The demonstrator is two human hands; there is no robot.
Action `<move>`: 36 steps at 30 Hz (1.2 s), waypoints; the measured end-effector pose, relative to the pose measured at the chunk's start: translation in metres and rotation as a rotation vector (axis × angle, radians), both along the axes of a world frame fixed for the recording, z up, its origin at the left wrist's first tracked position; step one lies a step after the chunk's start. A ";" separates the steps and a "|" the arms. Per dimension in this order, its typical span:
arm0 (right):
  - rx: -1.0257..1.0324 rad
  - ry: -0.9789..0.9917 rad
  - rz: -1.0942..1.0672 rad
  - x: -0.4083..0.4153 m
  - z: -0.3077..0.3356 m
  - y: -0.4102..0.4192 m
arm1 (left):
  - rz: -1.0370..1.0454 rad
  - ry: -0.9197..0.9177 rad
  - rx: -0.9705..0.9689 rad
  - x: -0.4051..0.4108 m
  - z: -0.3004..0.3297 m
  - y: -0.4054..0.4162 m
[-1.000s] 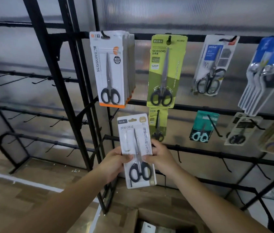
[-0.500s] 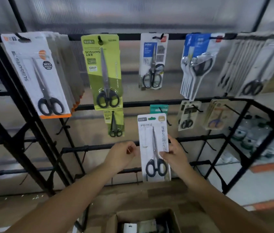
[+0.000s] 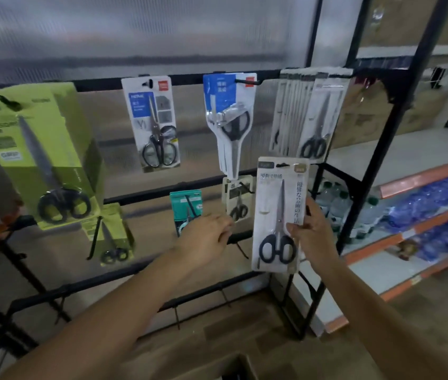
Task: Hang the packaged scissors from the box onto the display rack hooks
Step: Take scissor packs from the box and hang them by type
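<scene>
My right hand pinches the right edge of a white pack of black-handled scissors and holds it upright in front of the black display rack. The pack's top sits just below a row of identical white packs on the upper right hook. My left hand hovers to the left of the pack, fingers loosely curled, holding nothing, near a bare hook. The cardboard box shows only its rim at the bottom edge.
Other packs hang on the rack: green, white and blue, blue-topped, teal, small beige. To the right stands an orange-edged shelf with water bottles. Wooden floor lies below.
My view and both hands have shifted right along the rack. The left hand let go of the pack after the first frame; the right hand alone carried it up and right.
</scene>
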State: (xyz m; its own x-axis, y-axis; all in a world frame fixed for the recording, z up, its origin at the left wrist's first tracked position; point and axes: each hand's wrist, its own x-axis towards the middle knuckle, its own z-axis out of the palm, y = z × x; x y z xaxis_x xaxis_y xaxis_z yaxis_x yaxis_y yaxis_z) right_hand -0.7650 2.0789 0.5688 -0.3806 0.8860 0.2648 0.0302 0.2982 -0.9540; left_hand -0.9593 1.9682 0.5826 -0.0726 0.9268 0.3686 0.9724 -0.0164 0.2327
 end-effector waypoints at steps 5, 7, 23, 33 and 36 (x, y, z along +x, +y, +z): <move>0.104 0.037 -0.074 0.024 0.026 0.034 | 0.025 0.040 0.037 0.021 0.024 0.043; 0.082 0.081 -0.116 0.031 0.036 0.048 | 0.036 0.038 0.026 0.028 0.034 0.057; 0.305 -0.133 -0.220 0.064 0.138 0.152 | -0.028 0.019 0.073 0.078 0.098 0.146; 0.315 -0.301 -0.143 0.055 0.139 0.184 | 0.066 -0.039 0.053 0.090 0.094 0.179; 0.342 -0.456 -0.137 0.044 0.136 0.192 | 0.107 -0.091 0.054 0.088 0.092 0.186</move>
State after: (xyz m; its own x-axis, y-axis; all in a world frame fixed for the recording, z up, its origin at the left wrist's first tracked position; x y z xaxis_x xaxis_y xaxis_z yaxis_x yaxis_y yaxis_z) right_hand -0.7209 2.2711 0.7049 -0.4115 0.8280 0.3809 0.4753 0.5515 -0.6855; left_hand -0.8714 2.1544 0.6745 -0.2057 0.8907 0.4053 0.9441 0.0715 0.3219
